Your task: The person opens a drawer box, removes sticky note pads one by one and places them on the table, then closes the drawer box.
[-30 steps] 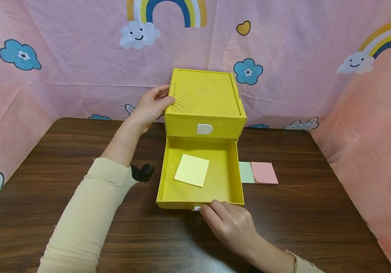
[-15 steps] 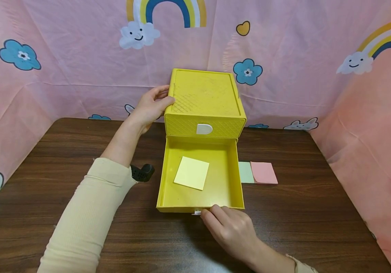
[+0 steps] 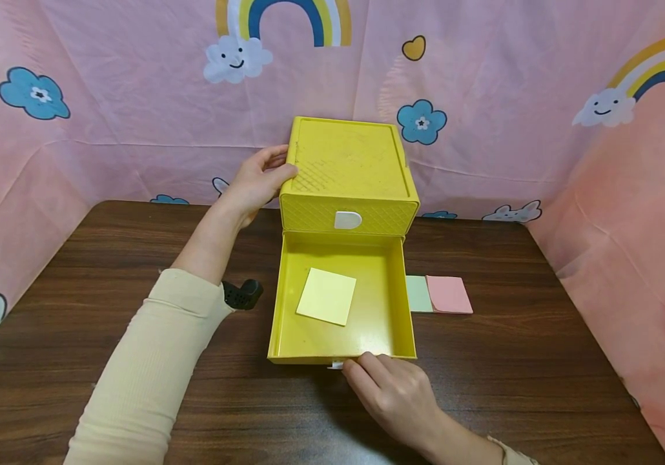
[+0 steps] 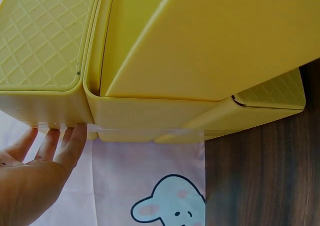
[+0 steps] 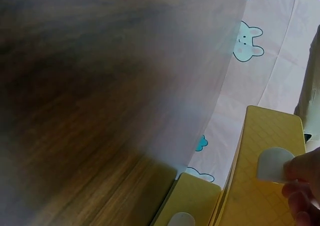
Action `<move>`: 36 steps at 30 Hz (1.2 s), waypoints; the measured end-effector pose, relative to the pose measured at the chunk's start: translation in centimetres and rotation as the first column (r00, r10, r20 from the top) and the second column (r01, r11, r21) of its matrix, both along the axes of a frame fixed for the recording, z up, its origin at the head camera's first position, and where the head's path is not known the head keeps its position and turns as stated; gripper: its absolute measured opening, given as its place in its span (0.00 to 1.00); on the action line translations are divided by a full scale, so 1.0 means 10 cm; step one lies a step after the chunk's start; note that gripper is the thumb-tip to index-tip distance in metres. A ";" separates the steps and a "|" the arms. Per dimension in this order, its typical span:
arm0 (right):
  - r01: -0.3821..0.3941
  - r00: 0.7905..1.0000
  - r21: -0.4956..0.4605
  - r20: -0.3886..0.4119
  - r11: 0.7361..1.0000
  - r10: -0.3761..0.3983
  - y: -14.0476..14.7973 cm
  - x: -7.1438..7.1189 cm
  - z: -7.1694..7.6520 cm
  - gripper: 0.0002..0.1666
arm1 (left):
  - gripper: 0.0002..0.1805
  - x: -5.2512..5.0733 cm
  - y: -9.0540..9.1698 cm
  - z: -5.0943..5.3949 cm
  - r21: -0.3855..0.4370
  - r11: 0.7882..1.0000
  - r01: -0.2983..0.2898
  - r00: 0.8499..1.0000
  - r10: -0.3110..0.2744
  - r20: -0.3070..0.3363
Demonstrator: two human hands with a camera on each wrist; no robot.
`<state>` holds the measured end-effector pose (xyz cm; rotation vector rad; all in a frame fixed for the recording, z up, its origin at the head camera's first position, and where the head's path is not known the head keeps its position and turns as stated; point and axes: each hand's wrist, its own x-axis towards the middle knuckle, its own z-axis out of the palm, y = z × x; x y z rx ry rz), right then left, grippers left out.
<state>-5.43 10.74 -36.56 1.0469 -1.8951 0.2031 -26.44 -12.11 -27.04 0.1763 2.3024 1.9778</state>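
A yellow drawer unit point(image 3: 350, 158) stands at the back of the table, with a yellow drawer point(image 3: 376, 323) pulled out of it below its top drawer front. A pale yellow square pad point(image 3: 327, 296) lies inside that drawer. My left hand point(image 3: 254, 184) rests against the unit's left side, thumb at the top edge; in the left wrist view the fingertips of the left hand point(image 4: 42, 171) touch the side wall with the fingers fairly straight. My right hand point(image 3: 393, 394) pinches the drawer's white handle point(image 5: 272, 165), as the right wrist view shows.
Right of the open drawer, a green pad point(image 3: 419, 294) and a pink pad point(image 3: 450, 295) lie on the dark wooden table point(image 3: 518, 361). A pink patterned cloth point(image 3: 146, 97) hangs behind and at the sides. The left wrist view shows a lower drawer section point(image 4: 275, 93).
The drawer has come further out toward me, with my right hand moving along on its handle. The pale yellow pad has shifted slightly nearer. My left hand has stayed in place.
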 end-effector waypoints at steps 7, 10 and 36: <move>-0.009 1.000 0.014 -0.013 1.000 0.010 0.07 0.04 -0.04 0.15 | 0.32 0.07 0.03 -0.01 0.005 1.000 -0.016 1.000 0.016 -0.005; 0.001 1.000 0.024 -0.011 1.000 -0.001 0.07 0.05 -0.06 0.15 | 0.32 0.06 0.03 -0.01 0.004 1.000 -0.017 1.000 0.017 -0.002; 0.008 0.998 0.084 -0.057 0.996 -0.003 0.09 0.11 0.02 0.15 | 0.32 0.05 0.02 -0.05 0.001 1.000 -0.003 1.000 0.003 -0.027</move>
